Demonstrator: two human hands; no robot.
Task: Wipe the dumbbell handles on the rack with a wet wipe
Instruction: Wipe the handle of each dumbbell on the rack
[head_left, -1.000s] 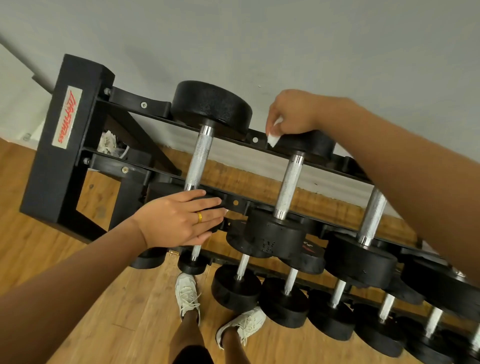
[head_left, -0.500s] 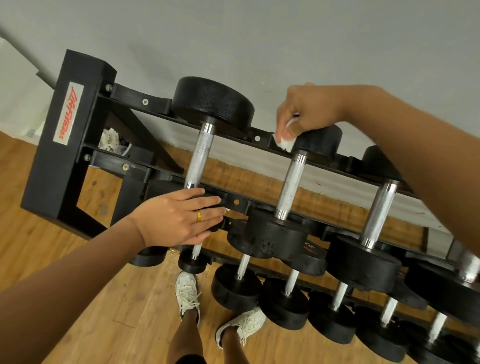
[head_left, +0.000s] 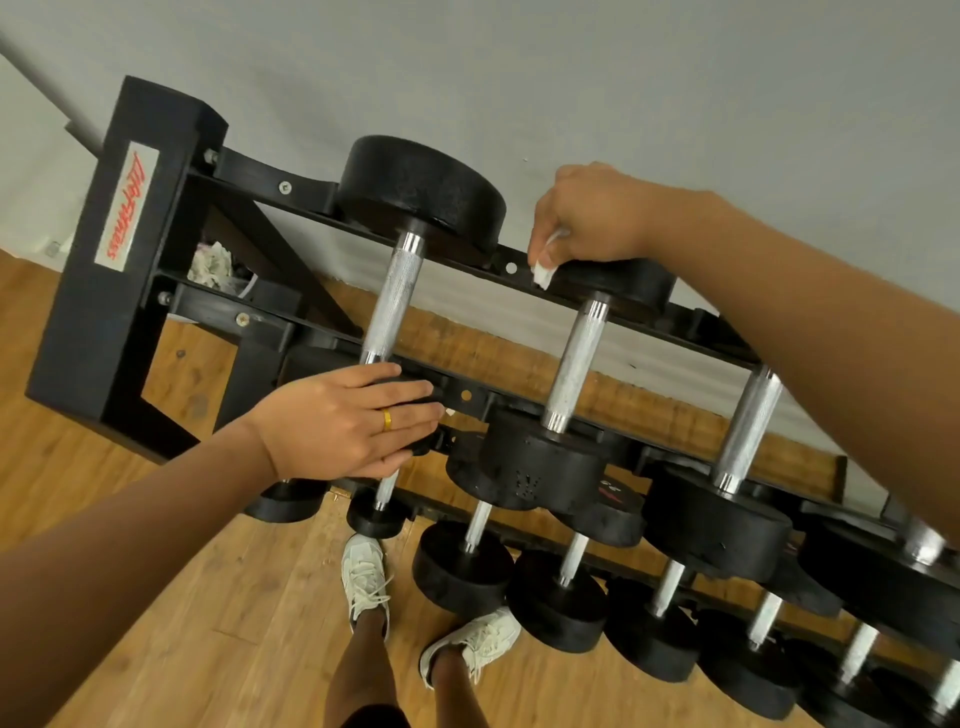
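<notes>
wet wipe (head_left: 543, 273) is pinched in the right hand (head_left: 587, 213) at the second dumbbell (head_left: 574, 358) far head, left hand (head_left: 343, 423) laid flat, probably for steadying

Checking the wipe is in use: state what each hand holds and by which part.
The right hand pinches the wet wipe by its upper end. The left hand rests flat, holding nothing.
</notes>
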